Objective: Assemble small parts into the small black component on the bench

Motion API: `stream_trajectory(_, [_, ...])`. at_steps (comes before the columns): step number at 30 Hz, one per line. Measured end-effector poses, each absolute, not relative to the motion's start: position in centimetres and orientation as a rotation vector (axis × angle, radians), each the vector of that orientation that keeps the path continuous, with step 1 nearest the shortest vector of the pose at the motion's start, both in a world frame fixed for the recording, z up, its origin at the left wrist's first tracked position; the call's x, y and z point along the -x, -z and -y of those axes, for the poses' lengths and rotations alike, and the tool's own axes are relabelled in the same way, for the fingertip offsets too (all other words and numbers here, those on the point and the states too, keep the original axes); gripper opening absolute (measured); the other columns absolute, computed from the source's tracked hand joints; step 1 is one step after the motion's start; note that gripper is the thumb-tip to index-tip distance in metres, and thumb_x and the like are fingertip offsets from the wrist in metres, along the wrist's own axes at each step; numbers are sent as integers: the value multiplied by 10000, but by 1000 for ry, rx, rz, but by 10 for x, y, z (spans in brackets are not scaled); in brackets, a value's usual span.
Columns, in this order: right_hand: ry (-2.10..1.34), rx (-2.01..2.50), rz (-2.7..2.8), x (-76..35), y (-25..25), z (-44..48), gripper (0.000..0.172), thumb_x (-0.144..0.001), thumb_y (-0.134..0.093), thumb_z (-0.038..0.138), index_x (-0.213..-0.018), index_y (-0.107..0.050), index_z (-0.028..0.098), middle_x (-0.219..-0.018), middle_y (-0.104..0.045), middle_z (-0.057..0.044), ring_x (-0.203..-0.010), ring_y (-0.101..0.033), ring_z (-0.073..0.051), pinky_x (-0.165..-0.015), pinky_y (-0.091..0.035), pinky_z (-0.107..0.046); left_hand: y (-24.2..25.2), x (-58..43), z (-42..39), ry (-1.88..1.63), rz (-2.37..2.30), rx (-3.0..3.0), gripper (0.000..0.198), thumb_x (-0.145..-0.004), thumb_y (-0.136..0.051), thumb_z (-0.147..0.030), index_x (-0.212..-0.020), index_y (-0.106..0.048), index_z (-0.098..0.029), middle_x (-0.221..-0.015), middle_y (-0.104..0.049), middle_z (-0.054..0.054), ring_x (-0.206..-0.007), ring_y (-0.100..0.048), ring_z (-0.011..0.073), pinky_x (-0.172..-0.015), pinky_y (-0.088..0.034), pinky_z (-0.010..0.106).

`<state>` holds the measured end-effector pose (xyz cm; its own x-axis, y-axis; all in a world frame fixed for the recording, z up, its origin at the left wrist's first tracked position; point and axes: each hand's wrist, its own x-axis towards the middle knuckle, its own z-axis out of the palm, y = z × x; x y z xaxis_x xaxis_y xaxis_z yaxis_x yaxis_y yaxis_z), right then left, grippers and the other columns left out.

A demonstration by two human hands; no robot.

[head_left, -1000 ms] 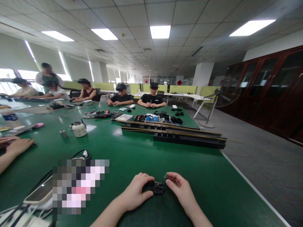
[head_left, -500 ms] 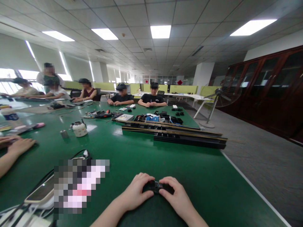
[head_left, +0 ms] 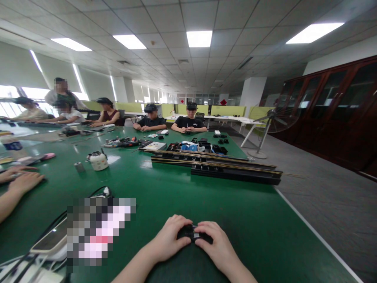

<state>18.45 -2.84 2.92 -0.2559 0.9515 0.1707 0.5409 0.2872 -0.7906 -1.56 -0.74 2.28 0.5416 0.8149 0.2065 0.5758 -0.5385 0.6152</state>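
Observation:
Low over the near part of the green table (head_left: 250,220), both of my hands close on a small black part (head_left: 193,232) from its two ends. My left hand (head_left: 167,239) pinches its left end between thumb and fingers. On the right end, my right hand (head_left: 218,244) has the same kind of grip, with its thumb in front and its fingers behind. A pale, silvery bit shows at the middle of the part, between my fingertips. Fingers cover much of it, so I cannot tell its exact kind, or whether it is one piece or two.
A phone (head_left: 50,237) with cables lies at the left. Beyond stand a white jar (head_left: 99,161) and a small grey cylinder (head_left: 79,167). Long black rails (head_left: 235,175) with thin brass-coloured rods lie ahead. A co-worker's hands (head_left: 25,182) rest at far left; several people sit farther off.
My right hand has shifted slightly left, closer to my left hand. The pale middle of the black part shows more plainly. My left hand stays nearly still.

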Motion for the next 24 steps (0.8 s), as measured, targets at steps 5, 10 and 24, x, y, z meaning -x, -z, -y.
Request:
stream_trajectory(5, [-802,1349,1900,-184,-30,28,196,-682,-647,230,-862,-701,283,-1001,-680,-26,-1013,-561,-226,-917,-404,-367,-24,15,8,-681,-1116,-2287,338,-788,-627,-264,-1116,-551,-242,-1043,-597,40,-974,-501,228,-871,-387,338])
stream_trajectory(10, [-788,1357,1910,-184,-33,30,220,-657,-630,179,-857,-681,258,-997,-674,-29,-1002,-563,-222,-911,-405,-355,-24,14,9,-690,-1119,-2276,346,-795,-616,-245,-1135,-548,-237,-1067,-576,46,-993,-492,224,-888,-384,332])
stream_trajectory(24, [-807,1378,1900,-187,-36,32,291,-666,-580,177,-940,-642,250,-991,-661,-33,-974,-567,-218,-889,-414,-337,-20,13,9,-714,-1131,-2272,361,-823,-581,-222,-1177,-516,-238,-1104,-563,57,-1020,-484,232,-911,-391,364])
